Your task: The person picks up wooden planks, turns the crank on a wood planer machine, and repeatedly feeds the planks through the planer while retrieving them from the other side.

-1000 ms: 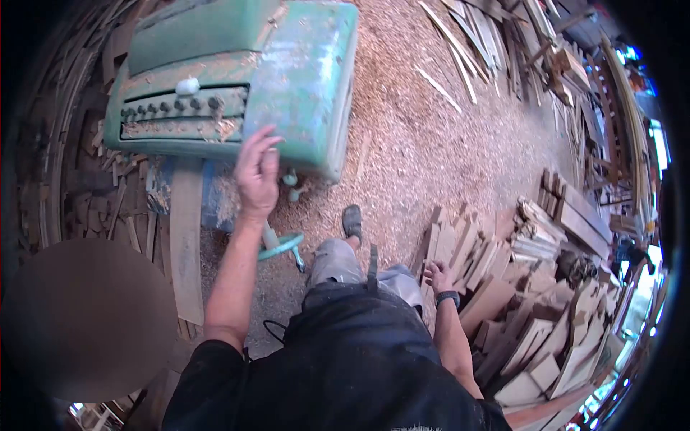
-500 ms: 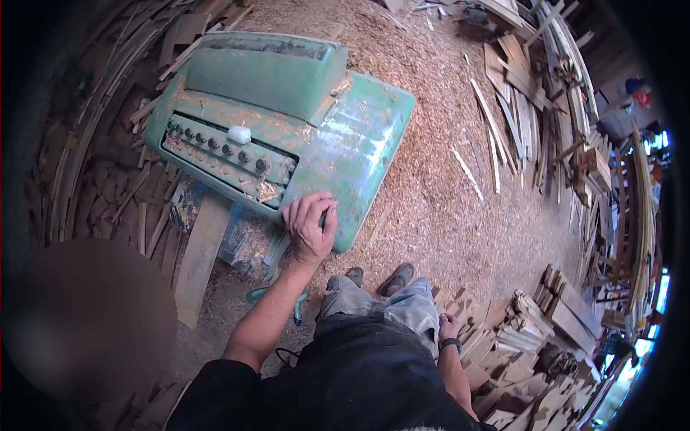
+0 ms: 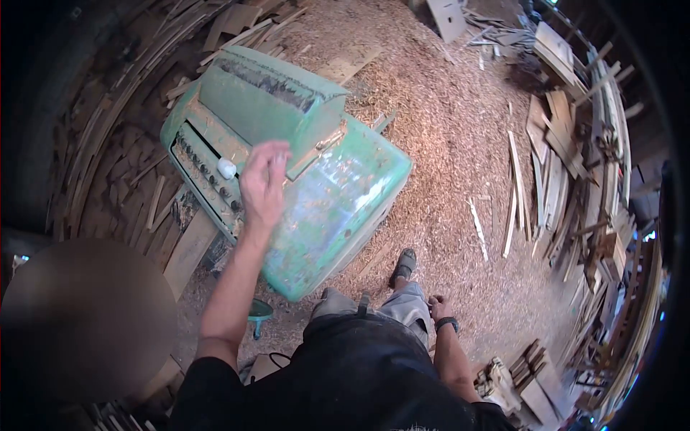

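A bulky green-painted metal machine with rounded corners (image 3: pixel 345 183) is seen at left, just beyond the person's legs, on a floor strewn with pale wood shavings (image 3: pixel 445 144). Its flat top is scuffed to grey-blue in patches and marked by a bright glare, and a boxy green metal hood (image 3: pixel 251 104) is raised across its far part, with a dark, worn strip along the upper edge. At the machine's left, a long slot is lined with a row of small dark round knobs (image 3: pixel 203 169), over which a white rounded lump (image 3: pixel 226 169) is set. The knobs nearest the arm are partly hidden by it, a green metal handwheel (image 3: pixel 260 310) is half covered by the machine's near corner, and the near left is masked by a blurred brown round patch (image 3: pixel 90 320). The person's left hand (image 3: pixel 264 185) is held above the machine's top, near the hood, loosely open with the fingers together; its fingertips are blurred, and whether the metal is touched cannot be told. The right hand (image 3: pixel 438 309), banded at the wrist in black, is lowered beside the grey shorts (image 3: pixel 406 309), its fingers loosely curled; whether anything is held there cannot be told.
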